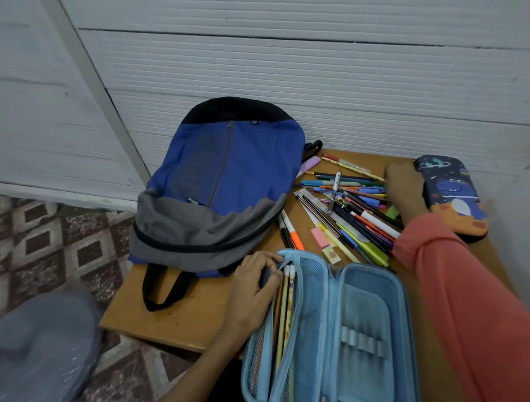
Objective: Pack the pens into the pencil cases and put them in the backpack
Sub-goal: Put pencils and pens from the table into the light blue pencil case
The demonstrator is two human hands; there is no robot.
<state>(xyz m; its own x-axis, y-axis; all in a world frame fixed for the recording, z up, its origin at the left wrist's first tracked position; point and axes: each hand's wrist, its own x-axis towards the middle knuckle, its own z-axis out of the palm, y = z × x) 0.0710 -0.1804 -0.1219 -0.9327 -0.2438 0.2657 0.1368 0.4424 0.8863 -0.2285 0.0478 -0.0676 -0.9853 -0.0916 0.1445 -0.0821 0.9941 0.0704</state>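
Two cases sit on the bench [197, 325]. The blue case [362, 311] lies open flat at the near edge, and the dino case [454, 194] lies closed at the far right.

Our left hand [254, 287] pinches the blue case's left rim near the top with curled fingers, spreading the pocket. A few pencils [284, 305] already sit in that pocket.

Our right hand [402, 184] is at the far side of the pens [352, 213]. Its back faces the camera and its fingers are hidden, so we cannot tell if it holds one.

The pens lie in a loose crossed heap between the backpack [228, 169] and the dino case. The backpack lies flat and its main zip looks closed. A pink eraser [320, 237] lies just beside the heap's near end.

Handling, as we judge it:
- **Pens:** They are light, stiff, smooth and round, so they roll and slide over each other. We take a small bunch mid-barrel, all lined up one way, and feed it in lengthwise. Grabbing across the heap would scatter it off the bench edge.
- **Blue case:** It looks like a semi-rigid shell with soft mesh pockets. We hold it by the rim or spine and keep the pocket mouth open.
- **Backpack:** It is soft and floppy and will sag. We need one hand on the zip pull and the other holding the fabric.
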